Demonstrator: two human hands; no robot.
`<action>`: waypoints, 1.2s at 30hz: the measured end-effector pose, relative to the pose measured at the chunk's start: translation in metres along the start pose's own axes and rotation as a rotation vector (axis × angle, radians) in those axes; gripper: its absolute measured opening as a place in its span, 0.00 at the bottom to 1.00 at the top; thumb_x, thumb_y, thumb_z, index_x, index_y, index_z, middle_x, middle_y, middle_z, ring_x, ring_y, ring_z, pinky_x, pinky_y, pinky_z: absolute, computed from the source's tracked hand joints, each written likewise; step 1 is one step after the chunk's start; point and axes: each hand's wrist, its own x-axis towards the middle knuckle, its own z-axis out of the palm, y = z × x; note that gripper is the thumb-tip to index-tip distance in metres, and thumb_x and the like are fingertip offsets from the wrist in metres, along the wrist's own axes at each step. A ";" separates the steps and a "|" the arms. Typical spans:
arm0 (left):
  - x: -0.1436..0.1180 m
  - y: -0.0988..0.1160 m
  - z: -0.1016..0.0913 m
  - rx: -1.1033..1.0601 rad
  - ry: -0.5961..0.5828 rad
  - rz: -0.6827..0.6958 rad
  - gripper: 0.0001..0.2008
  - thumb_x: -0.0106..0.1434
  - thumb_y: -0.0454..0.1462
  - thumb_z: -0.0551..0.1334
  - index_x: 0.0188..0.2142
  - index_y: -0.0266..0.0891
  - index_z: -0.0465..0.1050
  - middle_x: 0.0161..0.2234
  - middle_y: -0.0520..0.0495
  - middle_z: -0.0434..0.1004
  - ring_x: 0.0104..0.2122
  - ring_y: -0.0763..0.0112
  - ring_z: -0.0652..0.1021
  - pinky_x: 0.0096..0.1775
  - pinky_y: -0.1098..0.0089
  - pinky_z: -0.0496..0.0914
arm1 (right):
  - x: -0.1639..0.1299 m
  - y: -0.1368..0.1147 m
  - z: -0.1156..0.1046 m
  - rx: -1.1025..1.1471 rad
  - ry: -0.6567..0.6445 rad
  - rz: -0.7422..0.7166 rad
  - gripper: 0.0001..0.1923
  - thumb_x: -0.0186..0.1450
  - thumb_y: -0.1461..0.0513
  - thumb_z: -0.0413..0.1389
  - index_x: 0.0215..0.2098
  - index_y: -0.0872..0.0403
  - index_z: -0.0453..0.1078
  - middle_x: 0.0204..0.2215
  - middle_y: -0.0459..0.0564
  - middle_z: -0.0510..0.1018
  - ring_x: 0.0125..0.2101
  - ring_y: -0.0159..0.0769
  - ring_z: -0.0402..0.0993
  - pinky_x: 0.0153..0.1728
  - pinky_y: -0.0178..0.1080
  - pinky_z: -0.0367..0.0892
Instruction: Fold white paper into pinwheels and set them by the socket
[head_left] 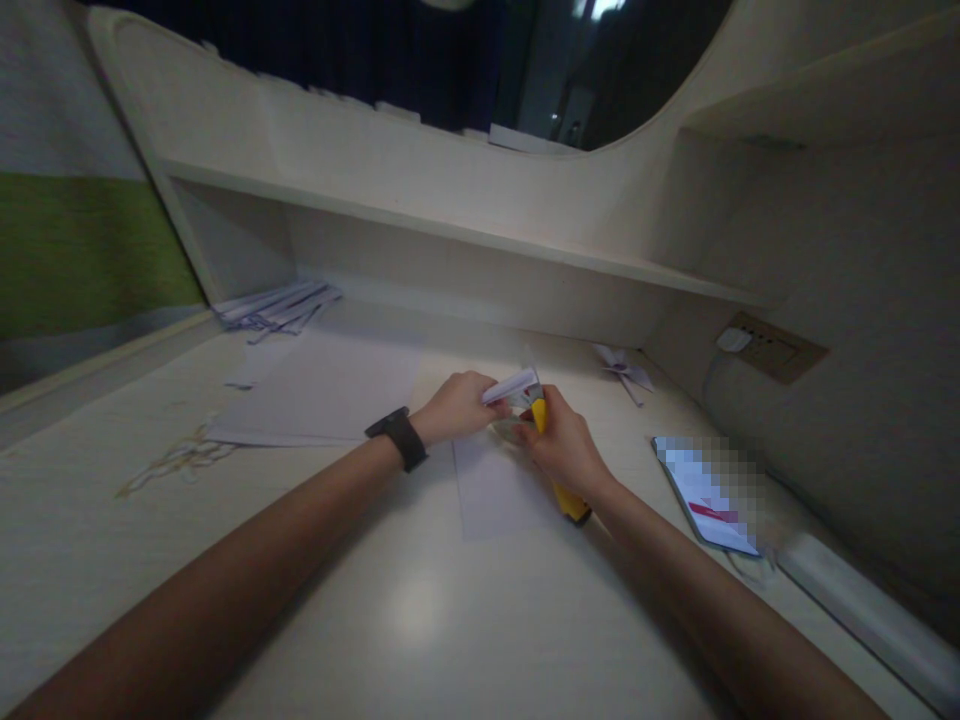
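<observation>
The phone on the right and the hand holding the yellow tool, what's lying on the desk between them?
Head view: bare desk between phone and right hand.

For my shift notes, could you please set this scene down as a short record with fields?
left hand: holds a folded white paper strip
right hand: grips a yellow-handled cutter against the strip
under the hands: white sheet on the desk
left wrist: black watch
desk, left: paper stack, rubber bands
desk, right: phone, folded paper piece
wall, right: socket
</observation>
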 end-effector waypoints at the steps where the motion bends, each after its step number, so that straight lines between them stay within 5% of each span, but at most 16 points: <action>1: 0.000 -0.001 0.000 -0.009 0.000 0.002 0.12 0.57 0.42 0.58 0.25 0.36 0.73 0.23 0.49 0.74 0.24 0.71 0.71 0.27 0.72 0.57 | 0.000 -0.001 0.000 -0.028 0.016 -0.006 0.16 0.59 0.61 0.56 0.45 0.52 0.61 0.31 0.49 0.77 0.29 0.38 0.72 0.27 0.34 0.58; 12: 0.004 -0.016 0.001 -0.143 0.040 -0.058 0.08 0.54 0.40 0.62 0.26 0.36 0.75 0.25 0.49 0.76 0.26 0.70 0.74 0.30 0.71 0.62 | 0.000 -0.013 -0.005 -0.306 0.010 -0.031 0.18 0.62 0.58 0.53 0.50 0.52 0.60 0.31 0.51 0.78 0.29 0.43 0.73 0.25 0.34 0.54; 16: 0.004 -0.025 -0.008 -0.369 0.111 -0.129 0.06 0.54 0.36 0.63 0.26 0.34 0.75 0.28 0.45 0.78 0.29 0.70 0.75 0.34 0.70 0.66 | 0.001 -0.010 -0.005 -0.250 0.018 0.007 0.19 0.61 0.58 0.54 0.49 0.52 0.61 0.31 0.51 0.78 0.29 0.42 0.73 0.26 0.35 0.57; 24: -0.004 -0.016 -0.029 -0.458 0.090 -0.208 0.09 0.54 0.38 0.65 0.29 0.33 0.76 0.25 0.47 0.75 0.20 0.77 0.67 0.24 0.74 0.60 | 0.003 -0.006 -0.028 0.048 0.030 0.128 0.26 0.57 0.53 0.58 0.51 0.51 0.58 0.34 0.49 0.77 0.18 0.30 0.69 0.20 0.33 0.62; 27: -0.003 -0.010 -0.034 -0.449 0.087 -0.199 0.08 0.52 0.38 0.66 0.30 0.33 0.76 0.25 0.48 0.75 0.21 0.77 0.68 0.24 0.75 0.61 | 0.009 0.010 -0.048 -0.002 0.026 0.229 0.28 0.59 0.48 0.54 0.51 0.56 0.57 0.27 0.49 0.76 0.14 0.30 0.67 0.16 0.32 0.60; 32: -0.006 0.001 -0.040 -0.429 0.086 -0.086 0.06 0.51 0.36 0.67 0.29 0.35 0.75 0.30 0.46 0.78 0.30 0.71 0.74 0.32 0.72 0.66 | 0.023 0.060 -0.055 -0.247 0.023 0.268 0.21 0.60 0.54 0.53 0.45 0.60 0.64 0.32 0.56 0.77 0.17 0.31 0.70 0.19 0.33 0.62; 36: -0.022 0.016 -0.044 -0.455 0.013 -0.108 0.08 0.52 0.37 0.66 0.32 0.35 0.75 0.33 0.45 0.78 0.28 0.73 0.74 0.28 0.74 0.64 | 0.032 0.086 -0.039 -0.402 0.030 0.275 0.21 0.60 0.59 0.53 0.48 0.63 0.64 0.37 0.63 0.77 0.35 0.44 0.75 0.34 0.38 0.65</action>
